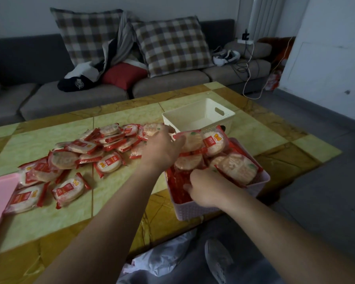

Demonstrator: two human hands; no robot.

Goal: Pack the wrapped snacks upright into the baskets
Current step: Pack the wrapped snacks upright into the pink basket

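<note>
Pinching a rice-cracker packet (pixel 191 140) over the pink basket (pixel 195 211), near right, is the left hand (pixel 164 150); the right hand (pixel 207 189) rests curled fingers on upright packets (pixel 178 181) inside, grip not discernible. Loose packets (pixel 90 156) lie left; a white basket (pixel 201 105) stands farther back.

Noted crinkly, glossy plastic film, clear and red, on snacks (pixel 109 162) left of left hand (pixel 162 149). Around right hand (pixel 206 187), found pink basket (pixel 195 211) of matt plastic with a woven-look wall. Just beyond left hand, saw cream basket (pixel 193 113) of smooth plastic, dotted with holes. Beneath both hands, recorded polished, veined, stone-look table (pixel 115 193). Far beyond, made out matt cloth sofa (pixel 74 99) and woven checked pillows (pixel 172 46).
</note>
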